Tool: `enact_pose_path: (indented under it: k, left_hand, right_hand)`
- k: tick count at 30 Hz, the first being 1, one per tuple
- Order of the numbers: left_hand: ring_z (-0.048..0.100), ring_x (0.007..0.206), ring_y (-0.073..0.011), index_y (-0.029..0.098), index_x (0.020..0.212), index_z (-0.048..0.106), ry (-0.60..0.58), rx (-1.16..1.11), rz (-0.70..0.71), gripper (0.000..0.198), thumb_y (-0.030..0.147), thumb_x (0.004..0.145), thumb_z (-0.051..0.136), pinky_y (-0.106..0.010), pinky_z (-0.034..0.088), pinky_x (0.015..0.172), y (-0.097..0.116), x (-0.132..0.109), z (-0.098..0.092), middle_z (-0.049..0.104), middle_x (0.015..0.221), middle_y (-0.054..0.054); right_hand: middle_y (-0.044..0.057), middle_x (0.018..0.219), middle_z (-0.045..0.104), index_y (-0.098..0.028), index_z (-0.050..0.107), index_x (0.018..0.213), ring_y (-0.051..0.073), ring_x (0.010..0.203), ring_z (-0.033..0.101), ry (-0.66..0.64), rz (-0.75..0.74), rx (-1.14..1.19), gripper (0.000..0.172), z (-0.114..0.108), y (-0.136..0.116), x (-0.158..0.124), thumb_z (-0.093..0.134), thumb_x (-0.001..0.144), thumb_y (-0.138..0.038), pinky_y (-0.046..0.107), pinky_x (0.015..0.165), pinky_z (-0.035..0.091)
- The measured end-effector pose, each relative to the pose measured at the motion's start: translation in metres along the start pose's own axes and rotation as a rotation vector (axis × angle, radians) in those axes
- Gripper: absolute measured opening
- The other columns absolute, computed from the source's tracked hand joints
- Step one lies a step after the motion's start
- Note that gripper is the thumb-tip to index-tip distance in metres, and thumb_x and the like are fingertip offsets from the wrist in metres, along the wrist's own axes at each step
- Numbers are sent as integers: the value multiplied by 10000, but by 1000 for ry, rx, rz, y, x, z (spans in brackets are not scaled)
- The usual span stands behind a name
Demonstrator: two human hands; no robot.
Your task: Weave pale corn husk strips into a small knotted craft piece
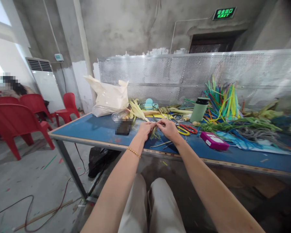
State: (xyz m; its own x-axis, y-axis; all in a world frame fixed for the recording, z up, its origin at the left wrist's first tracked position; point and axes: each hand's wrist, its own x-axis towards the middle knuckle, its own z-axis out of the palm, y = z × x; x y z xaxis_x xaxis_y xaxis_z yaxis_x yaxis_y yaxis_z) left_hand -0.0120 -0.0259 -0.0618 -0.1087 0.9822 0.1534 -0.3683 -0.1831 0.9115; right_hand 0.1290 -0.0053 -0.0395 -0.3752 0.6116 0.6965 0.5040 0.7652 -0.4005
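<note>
Over the front of the blue table, my left hand and my right hand meet with fingertips pinched close together. A small tuft of thin green strands shows between and below the fingers; the exact grip is partly hidden. Right of my right hand lie scissors with yellow handles and red-handled pliers or scissors. Pale corn husks lie just beyond my left hand. A dark phone-like object, partly blurred, rests to its left.
A white plastic bag stands at the table's back left. To the right are a green bottle, a purple box, colourful pipe cleaners and grey cords. Red chairs and a person are at far left.
</note>
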Motion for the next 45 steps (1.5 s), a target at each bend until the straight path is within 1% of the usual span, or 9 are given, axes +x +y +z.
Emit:
enact_pose_path:
  k: [4,9,19,26,30,32,37,41,45]
  left_hand:
    - [486,457,-93,106,570,634,5,17,38,276,264,590,859,-236,350,486,-5,5,-3,581,509,-29]
    - [511,493,-104,110,568,636,38,-20,57,205,186,611,822,-246,381,529,-6,5,-2,600,530,-34]
    - [519,518,-111,100,563,600,104,-104,-23,202,30,692,740,-291,408,604,3,-4,5,589,527,-42]
    - [520,534,-102,104,584,589,102,-132,-66,205,33,715,730,-282,419,612,8,-7,7,581,529,-29]
    - [542,556,-106,109,574,587,47,-115,-59,220,45,695,758,-275,434,624,10,-10,7,600,548,-36]
    - [544,544,-105,111,564,590,17,-87,-55,222,52,684,767,-263,432,605,8,-10,6,599,537,-36]
    - [537,513,-97,101,600,641,-17,-46,-55,153,92,687,767,-242,429,563,6,-8,9,606,550,-34]
    - [578,565,-120,103,609,644,21,-156,-64,188,167,766,726,-268,479,616,8,-8,11,624,585,-51]
    - [544,525,-102,93,599,644,0,-116,-60,159,107,710,757,-262,459,599,7,-9,10,613,556,-41]
  right_hand:
    - [61,789,720,-184,682,764,191,744,635,-6,-53,-58,126,3,3,-1,563,805,-167,286,710,440]
    - [86,805,730,-178,678,752,210,752,642,51,4,-155,120,7,5,1,585,823,-204,303,718,434]
    - [50,598,664,-181,654,680,193,639,611,-10,104,-107,138,3,-2,4,583,792,-217,292,663,426]
    - [28,520,622,-200,610,617,182,556,586,-22,136,-20,162,2,2,4,569,768,-239,300,626,433]
    - [31,583,651,-186,639,671,175,558,599,-85,155,224,170,2,4,4,581,767,-313,295,605,460]
    - [33,621,664,-181,648,676,172,582,598,-54,148,296,205,3,5,6,603,759,-364,293,612,462]
    - [18,546,592,-181,578,531,146,551,516,90,154,214,353,2,11,8,668,716,-467,278,558,390]
    - [13,511,559,-183,559,518,132,519,464,86,155,177,435,1,14,7,651,731,-550,277,534,351]
    - [16,519,569,-183,560,533,133,524,463,68,122,191,468,4,15,8,632,744,-595,273,531,354]
